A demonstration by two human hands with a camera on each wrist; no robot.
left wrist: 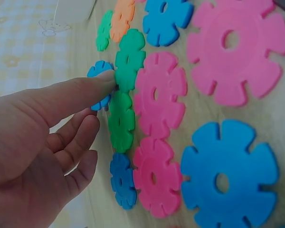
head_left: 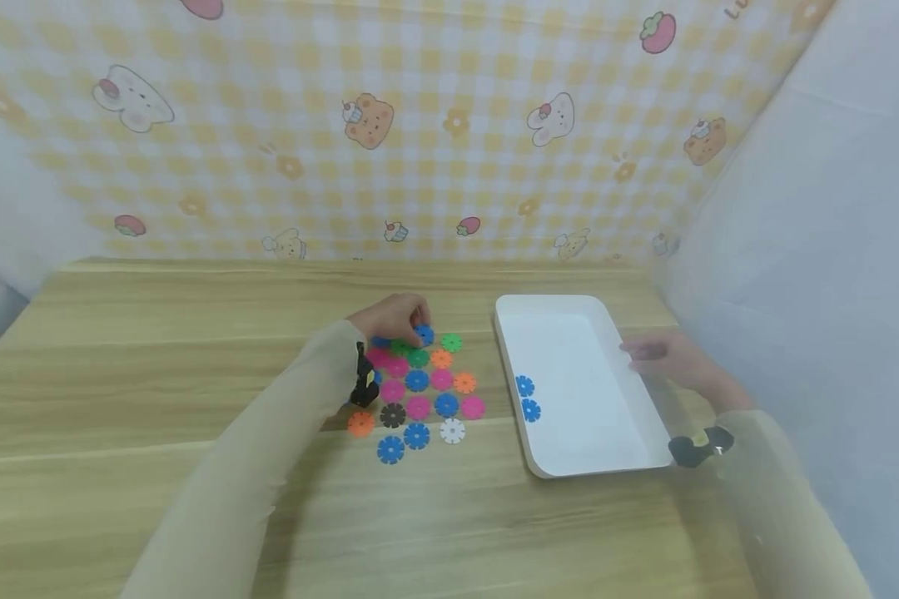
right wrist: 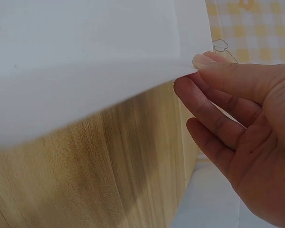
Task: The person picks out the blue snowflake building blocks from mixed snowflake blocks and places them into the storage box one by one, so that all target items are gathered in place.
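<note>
Your left hand pinched a blue disc left of the tray; your right hand pinched its rim.

- Soft, even brightness fills my head view, leaving the white tray pale and nearly without surface detail.
- My left sleeve lays a faint, soft-edged shadow on the wooden tabletop; another lies beside my right sleeve.
- Seen from my left wrist, the light is duller and the checked cloth looks soft.
- From my right wrist, the tray's near edge blurs above a dark shadow on the wood.
</note>
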